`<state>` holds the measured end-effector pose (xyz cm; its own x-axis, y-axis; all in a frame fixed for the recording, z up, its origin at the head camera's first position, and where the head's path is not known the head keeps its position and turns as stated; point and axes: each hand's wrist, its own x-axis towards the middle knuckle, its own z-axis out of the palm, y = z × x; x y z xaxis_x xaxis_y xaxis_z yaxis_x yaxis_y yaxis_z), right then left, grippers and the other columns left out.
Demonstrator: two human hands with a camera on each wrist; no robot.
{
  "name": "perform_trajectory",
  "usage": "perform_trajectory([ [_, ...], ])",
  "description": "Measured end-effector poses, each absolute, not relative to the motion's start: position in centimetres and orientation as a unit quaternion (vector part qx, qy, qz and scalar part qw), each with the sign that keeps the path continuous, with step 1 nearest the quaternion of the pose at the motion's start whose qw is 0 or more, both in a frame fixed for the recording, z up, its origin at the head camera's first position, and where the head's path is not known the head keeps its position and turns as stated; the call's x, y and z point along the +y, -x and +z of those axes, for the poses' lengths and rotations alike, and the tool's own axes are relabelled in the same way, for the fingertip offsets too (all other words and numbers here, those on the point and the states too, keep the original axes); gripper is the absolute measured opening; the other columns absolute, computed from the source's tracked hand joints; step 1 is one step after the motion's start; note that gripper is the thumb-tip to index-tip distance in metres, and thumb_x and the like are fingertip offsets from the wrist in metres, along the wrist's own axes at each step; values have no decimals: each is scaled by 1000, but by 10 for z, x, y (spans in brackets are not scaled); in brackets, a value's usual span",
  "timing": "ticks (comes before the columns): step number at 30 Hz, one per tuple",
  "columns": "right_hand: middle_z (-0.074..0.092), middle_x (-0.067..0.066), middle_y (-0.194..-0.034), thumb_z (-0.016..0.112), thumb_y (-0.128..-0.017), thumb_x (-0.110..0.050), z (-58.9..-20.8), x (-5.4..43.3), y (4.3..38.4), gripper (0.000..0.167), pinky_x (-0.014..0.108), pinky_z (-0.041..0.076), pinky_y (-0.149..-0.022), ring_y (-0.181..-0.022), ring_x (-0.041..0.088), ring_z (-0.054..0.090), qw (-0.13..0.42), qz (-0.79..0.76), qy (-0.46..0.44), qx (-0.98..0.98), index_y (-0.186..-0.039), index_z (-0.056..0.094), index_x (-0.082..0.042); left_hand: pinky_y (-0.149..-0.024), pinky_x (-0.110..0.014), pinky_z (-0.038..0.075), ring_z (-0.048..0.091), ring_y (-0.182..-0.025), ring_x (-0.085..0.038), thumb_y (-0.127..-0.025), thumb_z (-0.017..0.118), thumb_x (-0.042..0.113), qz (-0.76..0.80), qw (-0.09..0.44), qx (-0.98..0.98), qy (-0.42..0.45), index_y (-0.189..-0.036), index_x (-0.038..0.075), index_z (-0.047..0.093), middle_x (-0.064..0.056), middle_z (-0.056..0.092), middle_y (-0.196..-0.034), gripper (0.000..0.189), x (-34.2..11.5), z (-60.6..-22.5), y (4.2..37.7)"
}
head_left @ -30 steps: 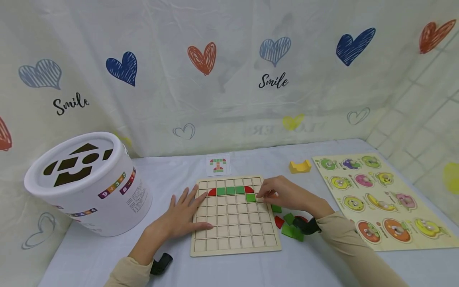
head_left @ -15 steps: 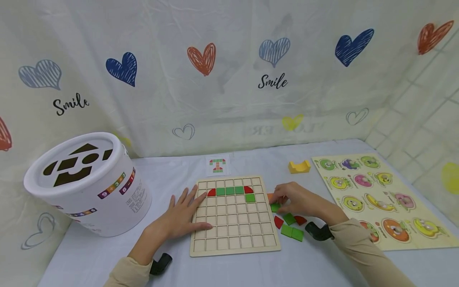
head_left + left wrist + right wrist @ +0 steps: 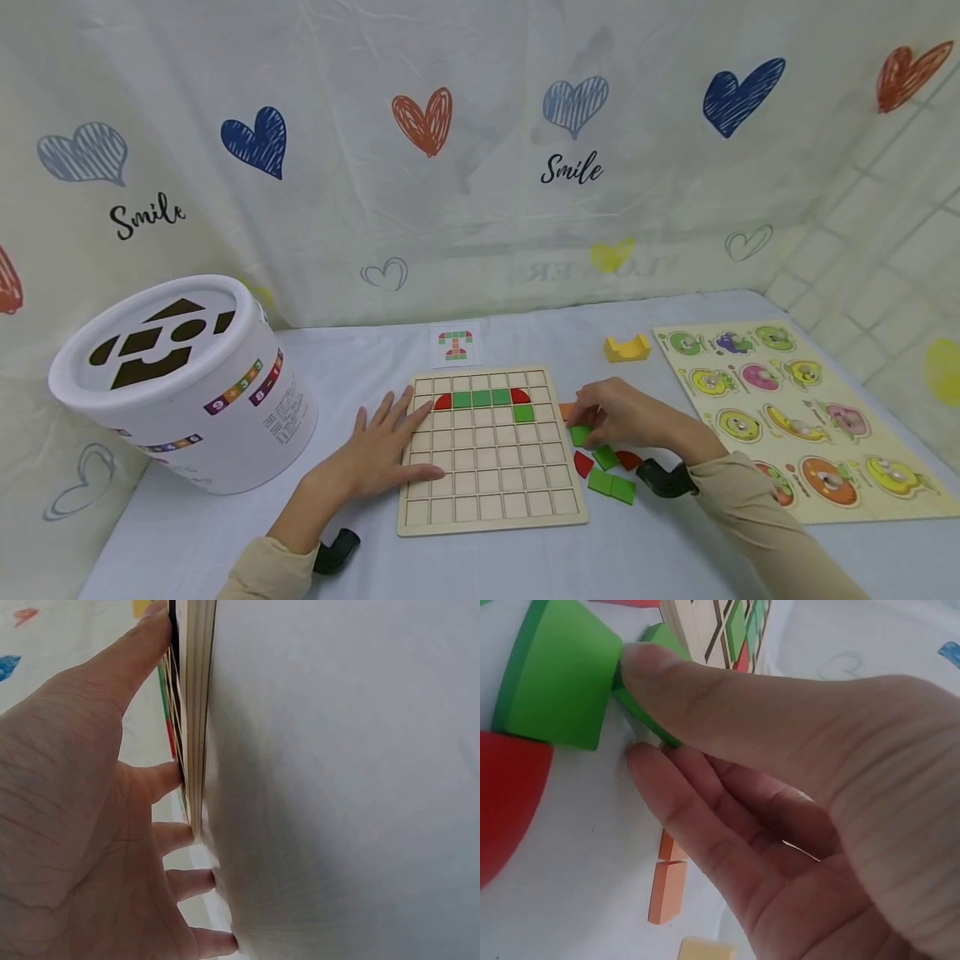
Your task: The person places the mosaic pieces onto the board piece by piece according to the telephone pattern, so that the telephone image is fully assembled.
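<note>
White-clothed table [image 3: 367,575] w/ pattern card [image 3: 455,345] at the board's [image 3: 467,483] 11 o'clock; one row of red & green tiles [image 3: 482,399] plus a green one below is set, prob. under half done vs card, loose tiles [image 3: 611,486] waiting at 4 o'clock. L hand [image 3: 378,457] spread on board's 9 o'clock edge; R hand [image 3: 618,415] pinches green tile [image 3: 580,435] at its own 8 o'clock, just off-board
</note>
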<state>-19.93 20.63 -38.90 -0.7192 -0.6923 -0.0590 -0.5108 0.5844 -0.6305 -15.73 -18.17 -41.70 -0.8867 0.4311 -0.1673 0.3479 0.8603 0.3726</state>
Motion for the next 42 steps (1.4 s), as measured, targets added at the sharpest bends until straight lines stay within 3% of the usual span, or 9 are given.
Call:
perform_trajectory([
  [24, 69, -5, -91, 84, -83, 6, -383, 203, 198, 20, 27, 60, -77, -83, 8, 67, 112, -314, 374, 865, -92, 75, -8, -118, -77, 2, 4, -158, -48, -92, 63, 72, 168, 120, 956, -208, -168, 16, 26, -19, 7, -175, 101, -183, -418, 157],
  [42, 70, 6, -94, 80, -87, 6, -390, 94, 206, 13, 24, 60, -80, -88, 15, 72, 33, -393, 453, 799, -99, 78, 1, -119, -76, 1, 5, -159, -48, -92, 61, 74, 165, 128, 958, -197, -168, 19, 27, -17, 6, -175, 100, -182, -419, 159],
])
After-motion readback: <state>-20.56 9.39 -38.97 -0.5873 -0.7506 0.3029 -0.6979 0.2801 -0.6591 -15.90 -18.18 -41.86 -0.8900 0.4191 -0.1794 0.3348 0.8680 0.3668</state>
